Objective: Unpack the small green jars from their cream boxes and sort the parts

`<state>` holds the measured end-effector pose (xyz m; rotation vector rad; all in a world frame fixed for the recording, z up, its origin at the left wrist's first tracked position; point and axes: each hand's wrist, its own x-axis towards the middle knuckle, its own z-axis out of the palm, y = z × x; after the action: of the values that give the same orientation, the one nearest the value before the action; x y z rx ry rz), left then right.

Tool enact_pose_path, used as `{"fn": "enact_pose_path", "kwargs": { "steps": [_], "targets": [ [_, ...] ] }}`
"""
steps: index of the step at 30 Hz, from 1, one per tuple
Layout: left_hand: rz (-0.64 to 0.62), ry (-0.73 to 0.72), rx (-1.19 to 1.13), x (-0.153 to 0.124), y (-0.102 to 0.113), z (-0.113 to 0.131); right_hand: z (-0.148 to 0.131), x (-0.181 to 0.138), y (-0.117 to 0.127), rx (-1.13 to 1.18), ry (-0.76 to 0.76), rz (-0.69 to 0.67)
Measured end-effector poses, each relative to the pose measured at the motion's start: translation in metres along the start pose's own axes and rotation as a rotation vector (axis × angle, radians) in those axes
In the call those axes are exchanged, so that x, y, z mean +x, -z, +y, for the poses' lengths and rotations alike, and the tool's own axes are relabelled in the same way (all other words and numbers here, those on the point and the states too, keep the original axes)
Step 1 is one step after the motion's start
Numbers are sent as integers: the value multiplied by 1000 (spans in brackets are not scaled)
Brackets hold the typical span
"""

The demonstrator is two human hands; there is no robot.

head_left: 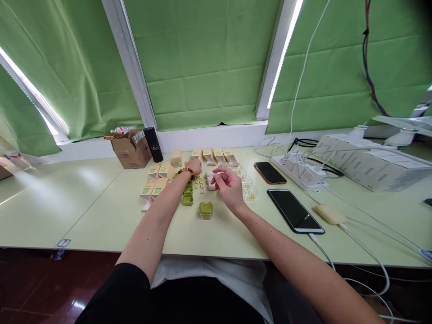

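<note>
My left hand (194, 167), with a beaded bracelet at its wrist, reaches to the back of the group of things, close to the small cream boxes (209, 157). Its fingers are mostly hidden. My right hand (230, 188) hovers beside the white rolled pieces (209, 181), thumb and fingertips pinched together; anything between them is too small to make out. Between my arms lie several small yellowish pieces (201, 185) in rows and open green lids (187, 199). Nearest me is a clear container with a green lid (206, 210). Clear containers (250, 193) stand right of my right hand.
More cream boxes (158, 187) stand left of my left arm. Behind are a cardboard carton (131, 150) and a black cylinder (153, 145). To the right lie two phones (295, 210) (270, 173), a power strip (300, 171), cables and white boxes (371, 164).
</note>
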<state>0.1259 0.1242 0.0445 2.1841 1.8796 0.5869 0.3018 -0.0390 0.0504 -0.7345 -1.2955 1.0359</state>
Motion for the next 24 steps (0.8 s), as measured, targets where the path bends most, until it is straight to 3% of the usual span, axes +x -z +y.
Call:
{"fn": "enact_pose_path", "kwargs": {
  "steps": [7,13,17,19,21,24],
  "targets": [
    [-77,43,114,-4,-1,13,1,2,0,-13,-2,-9],
    [-2,-33,91,-25,21,19,9,6,5,-33,1,14],
    [29,-132,33,-67,43,16,11,7,6,-52,11,23],
    [-5,-288,-75,-99,54,14,12,8,7,-58,18,36],
    [-104,-411,-116,-131,63,12,13,9,7,-66,29,56],
    [-318,-469,-109,-171,68,13,16,10,8,-84,42,86]
  ]
}}
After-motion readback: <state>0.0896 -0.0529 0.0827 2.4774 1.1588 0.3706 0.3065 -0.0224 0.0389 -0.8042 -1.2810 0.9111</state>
